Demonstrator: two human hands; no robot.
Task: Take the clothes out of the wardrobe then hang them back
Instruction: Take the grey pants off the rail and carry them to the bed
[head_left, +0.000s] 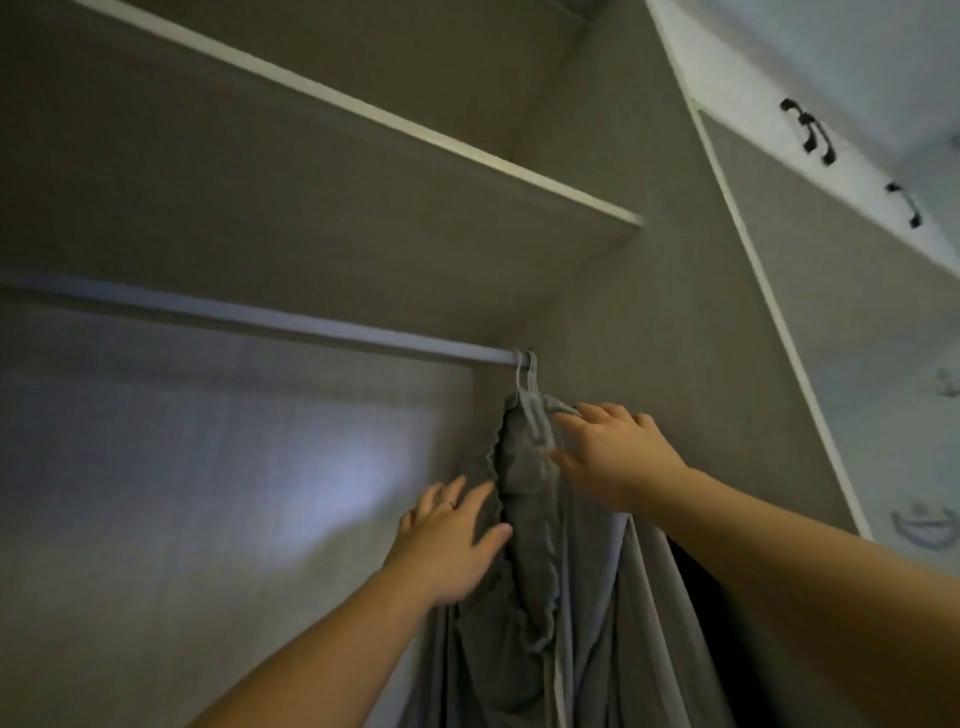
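Inside the wardrobe (597, 312) the light is dim and grey. A soft pale patch glows on the back wall (332, 499) toward eight o'clock, and cooler, brighter light falls on the cabinet doors (857, 78) at one o'clock. The whole frame is soft. The door handles (808, 132) are smeared by blur, and straight edges bow with wide-angle distortion.

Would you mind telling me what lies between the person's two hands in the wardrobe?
In the head view, the grey clothes, hung on pale hangers, lie between the left hand and the right hand.
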